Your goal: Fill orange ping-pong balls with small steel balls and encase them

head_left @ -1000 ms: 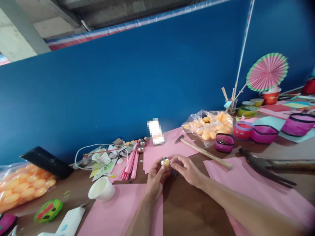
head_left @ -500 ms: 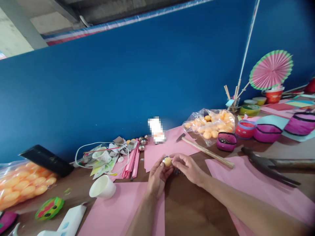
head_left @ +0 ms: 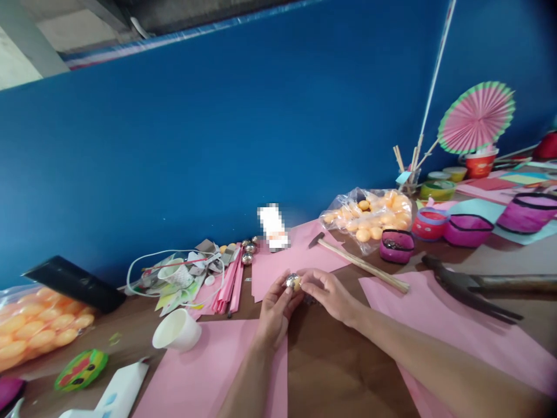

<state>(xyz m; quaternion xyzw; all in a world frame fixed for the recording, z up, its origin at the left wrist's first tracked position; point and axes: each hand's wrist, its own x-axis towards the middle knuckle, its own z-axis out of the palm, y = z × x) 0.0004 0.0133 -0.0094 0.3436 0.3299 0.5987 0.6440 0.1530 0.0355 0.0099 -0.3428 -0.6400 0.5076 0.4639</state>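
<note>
Both my hands meet above the brown table (head_left: 331,371), pinching one small orange ball (head_left: 293,281) that has a shiny silver piece on its left side. My left hand (head_left: 274,313) grips it from below and the left with fingertips closed. My right hand (head_left: 328,296) pinches it from the right, fingers curled. A pink paper sheet (head_left: 291,258) lies just behind the ball, another pink sheet (head_left: 209,377) under my left forearm.
A white paper cup (head_left: 177,331) lies on its side at the left. Bags of orange balls (head_left: 369,217) sit at the back right and far left (head_left: 35,331). A small hammer (head_left: 361,264) and a claw hammer (head_left: 470,287) lie to the right. Magenta containers (head_left: 467,229) and a paper fan (head_left: 476,119) stand beyond.
The ball has turned between my fingers, so the silver piece now faces the camera more. The view has shifted slightly; my hands stay in place.
</note>
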